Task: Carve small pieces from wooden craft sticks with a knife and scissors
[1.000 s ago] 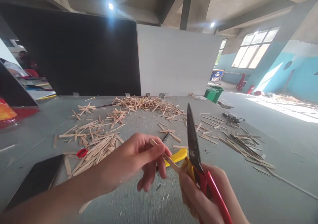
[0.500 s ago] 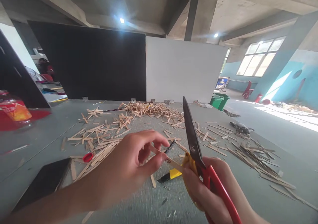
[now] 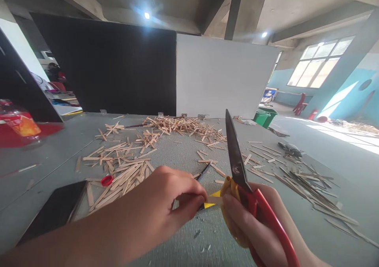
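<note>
My left hand point(image 3: 180, 198) is closed, pinching one end of a thin wooden craft stick point(image 3: 214, 200). The stick's other end goes into my right hand point(image 3: 251, 219). That hand is wrapped round a pair of scissors point(image 3: 235, 156) with red handles, its dark blades together and pointing up. Bunched in the same hand is something yellow and wrinkled point(image 3: 229, 186) that I cannot make out. Behind the stick lies a yellow utility knife point(image 3: 211, 205), mostly hidden by my hands. A dark slim tool point(image 3: 203, 172) rests just beyond them.
Loose craft sticks point(image 3: 130, 178) lie left, with a heap point(image 3: 177, 125) at the back. Thin cut strips point(image 3: 308, 188) are on the right. A black phone point(image 3: 56, 209), a red cap point(image 3: 107, 180) and a bottle point(image 3: 22, 123) stand or lie left. Boards point(image 3: 222, 73) rise behind.
My left fingers have closed on the stick and moved slightly right and down, closer to my right hand. The stick is now more level. The view has shifted a little.
</note>
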A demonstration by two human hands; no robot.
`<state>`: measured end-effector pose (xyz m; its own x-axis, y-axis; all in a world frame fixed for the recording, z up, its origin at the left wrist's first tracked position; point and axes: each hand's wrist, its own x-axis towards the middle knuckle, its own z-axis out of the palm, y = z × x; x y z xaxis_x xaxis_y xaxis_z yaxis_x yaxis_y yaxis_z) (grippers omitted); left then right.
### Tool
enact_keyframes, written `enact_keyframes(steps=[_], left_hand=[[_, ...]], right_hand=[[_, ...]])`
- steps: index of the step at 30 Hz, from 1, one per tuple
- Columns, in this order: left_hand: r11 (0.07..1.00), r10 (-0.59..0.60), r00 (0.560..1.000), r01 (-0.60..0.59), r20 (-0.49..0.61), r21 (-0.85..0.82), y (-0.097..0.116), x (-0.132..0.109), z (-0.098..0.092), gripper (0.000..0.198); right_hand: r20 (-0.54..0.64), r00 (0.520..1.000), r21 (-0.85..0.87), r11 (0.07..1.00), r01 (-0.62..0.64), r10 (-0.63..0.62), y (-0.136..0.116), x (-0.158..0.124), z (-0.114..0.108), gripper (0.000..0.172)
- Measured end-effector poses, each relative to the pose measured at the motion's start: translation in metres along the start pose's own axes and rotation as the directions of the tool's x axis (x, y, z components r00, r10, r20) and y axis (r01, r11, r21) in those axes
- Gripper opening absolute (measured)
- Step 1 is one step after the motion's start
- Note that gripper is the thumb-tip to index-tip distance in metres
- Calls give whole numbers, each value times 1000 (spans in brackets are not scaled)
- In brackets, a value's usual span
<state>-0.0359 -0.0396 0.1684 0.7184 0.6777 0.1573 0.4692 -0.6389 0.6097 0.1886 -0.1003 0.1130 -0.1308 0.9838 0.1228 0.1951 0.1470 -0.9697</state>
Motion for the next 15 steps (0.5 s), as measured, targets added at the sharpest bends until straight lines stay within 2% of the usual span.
enact_keyframes(steps=[5,12,15], left_hand=[[998,-48,998,49,37,-30,-3,-3,-1,23],[959,-217,968,235,124,-157,1,-1,-2,23],[912,-264,939,317,221,-258,2,1,-3,21]], right_hand=[[4,999,57,998,-39,38,14,0,-3,52],[-17,1000,62,998,-6,7,15,1,-2,50],[-103,995,47,999,22,-17,11,-1,-5,52]])
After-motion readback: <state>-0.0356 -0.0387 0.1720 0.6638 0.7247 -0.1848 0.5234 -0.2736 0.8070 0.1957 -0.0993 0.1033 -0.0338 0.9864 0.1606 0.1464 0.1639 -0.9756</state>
